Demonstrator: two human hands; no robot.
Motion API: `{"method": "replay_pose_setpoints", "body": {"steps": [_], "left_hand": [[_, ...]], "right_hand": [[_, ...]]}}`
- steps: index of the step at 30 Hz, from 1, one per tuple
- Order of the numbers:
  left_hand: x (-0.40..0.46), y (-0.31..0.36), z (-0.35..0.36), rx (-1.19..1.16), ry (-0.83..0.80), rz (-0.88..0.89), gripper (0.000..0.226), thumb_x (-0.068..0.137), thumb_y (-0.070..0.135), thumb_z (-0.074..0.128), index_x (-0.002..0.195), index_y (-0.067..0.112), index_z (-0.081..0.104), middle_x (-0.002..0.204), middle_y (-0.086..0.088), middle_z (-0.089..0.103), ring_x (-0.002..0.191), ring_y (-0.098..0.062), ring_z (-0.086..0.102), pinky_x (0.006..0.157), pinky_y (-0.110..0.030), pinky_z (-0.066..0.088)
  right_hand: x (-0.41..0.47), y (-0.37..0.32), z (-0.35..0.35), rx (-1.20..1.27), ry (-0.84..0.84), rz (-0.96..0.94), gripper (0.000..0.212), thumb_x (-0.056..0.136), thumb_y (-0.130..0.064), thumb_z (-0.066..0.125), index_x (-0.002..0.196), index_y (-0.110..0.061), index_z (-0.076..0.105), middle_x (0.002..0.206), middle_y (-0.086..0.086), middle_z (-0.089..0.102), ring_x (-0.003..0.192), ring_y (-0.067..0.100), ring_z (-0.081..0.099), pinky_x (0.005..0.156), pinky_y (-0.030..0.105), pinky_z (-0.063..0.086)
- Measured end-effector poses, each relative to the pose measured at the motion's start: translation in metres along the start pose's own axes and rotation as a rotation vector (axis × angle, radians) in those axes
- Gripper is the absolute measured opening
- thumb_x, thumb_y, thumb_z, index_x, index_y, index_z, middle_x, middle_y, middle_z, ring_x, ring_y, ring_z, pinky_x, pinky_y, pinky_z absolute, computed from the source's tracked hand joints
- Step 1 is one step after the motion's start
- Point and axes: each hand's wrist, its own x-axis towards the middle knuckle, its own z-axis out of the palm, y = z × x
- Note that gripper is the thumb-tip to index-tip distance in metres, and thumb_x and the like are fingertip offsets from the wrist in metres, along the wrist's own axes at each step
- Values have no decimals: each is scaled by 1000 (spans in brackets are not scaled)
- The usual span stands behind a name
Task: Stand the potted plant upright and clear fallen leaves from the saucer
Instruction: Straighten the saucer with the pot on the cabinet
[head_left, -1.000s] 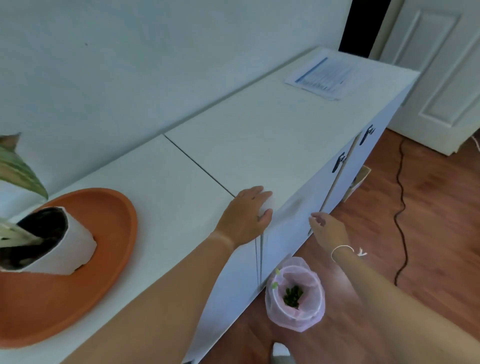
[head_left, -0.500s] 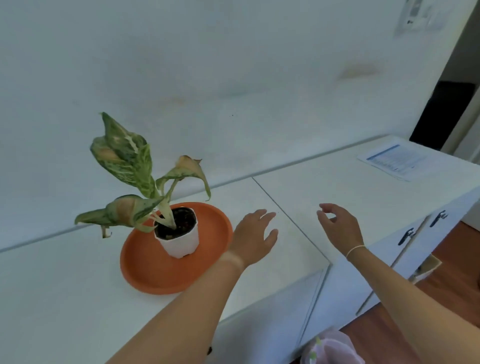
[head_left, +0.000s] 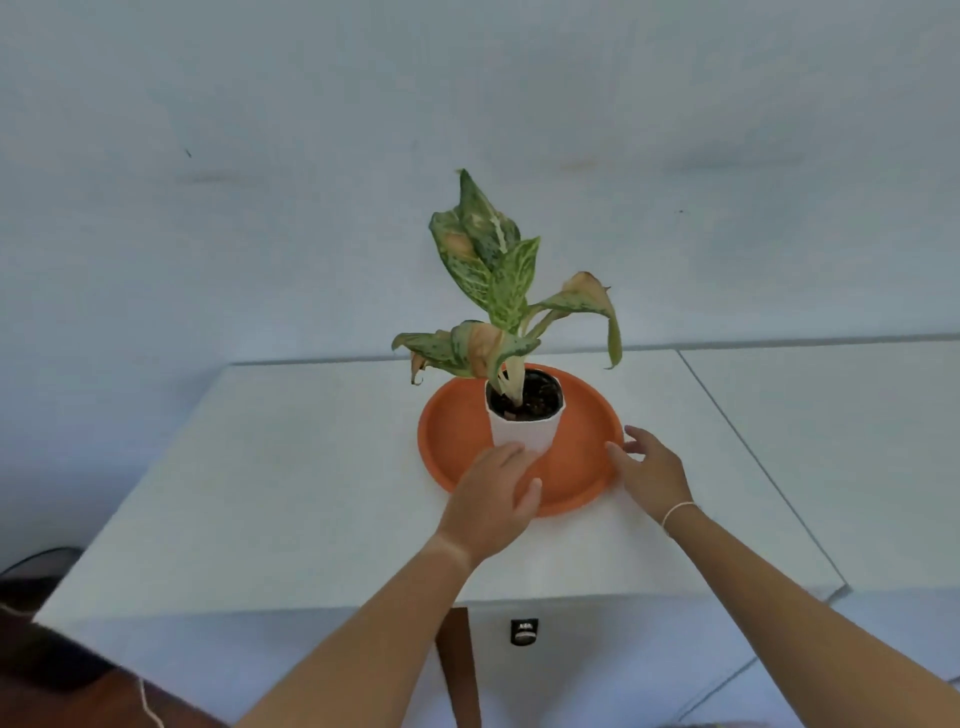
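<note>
Reaching in with both hands, I judge the first half of the job done — the potted plant (head_left: 524, 410) stands upright in its white pot, a little toward twelve o'clock of the middle of the orange saucer (head_left: 452, 441), which sits on the white table (head_left: 291, 467). My left hand (head_left: 493, 499) lies over the saucer's six o'clock rim, fingers straight and relaxed, tips at or just short of the pot's foot; I cannot tell whether they touch it. My right hand (head_left: 649, 467) hovers at the four o'clock rim, fingers spread loosely, its grip released, clasping nothing.

So the step in hand is the leaf clearing. I see no loose leaves on the bare orange floor of the saucer — what lies behind the pot or under my left palm is hidden. The next move, as I reckon it, calls for a check round the pot, then a light pinch on any leaf found, without knocking the drooping brown-tipped leaves (head_left: 467, 348) at nine o'clock.
</note>
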Motion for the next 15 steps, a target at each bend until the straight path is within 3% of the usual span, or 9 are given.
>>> {"method": "replay_pose_setpoints", "body": {"steps": [3, 6, 9, 12, 15], "left_hand": [[-10, -21, -11, 105, 65, -45, 43, 95, 31, 45, 135, 18, 52, 142, 0, 51, 136, -17, 38, 112, -20, 21], [-16, -41, -16, 176, 51, -158, 49, 95, 36, 44, 142, 21, 44, 155, -2, 35, 146, -21, 24, 119, -27, 18], [-17, -52, -19, 31, 49, -355, 58, 95, 36, 48, 148, 21, 31, 161, -4, 16, 148, -24, 19, 118, -34, 25], [-9, -56, -23, -225, 100, -558, 65, 95, 26, 49, 152, 17, 20, 155, -8, 23, 130, -23, 42, 100, -24, 38], [-1, -60, -28, -353, 145, -650, 60, 92, 14, 49, 148, 16, 28, 137, -12, 41, 105, -20, 48, 86, -24, 41]], "right_hand": [[2, -6, 14, 13, 6, 29, 49, 88, -29, 57, 134, -14, 49, 128, 10, 59, 110, 25, 55, 90, 31, 41], [5, -9, 22, 9, 23, 49, 50, 89, -21, 54, 138, -15, 45, 136, 8, 55, 123, 29, 51, 103, 38, 40], [6, -11, 28, 38, 47, 81, 52, 89, -12, 49, 140, -15, 43, 140, 8, 52, 127, 30, 48, 109, 40, 37], [7, -14, 32, 59, 43, 91, 51, 88, -9, 48, 139, -15, 46, 137, 9, 54, 126, 30, 49, 109, 42, 38], [10, -17, 37, 53, 14, 99, 49, 89, -10, 50, 138, -12, 46, 137, 11, 54, 126, 31, 49, 110, 43, 38]]}}
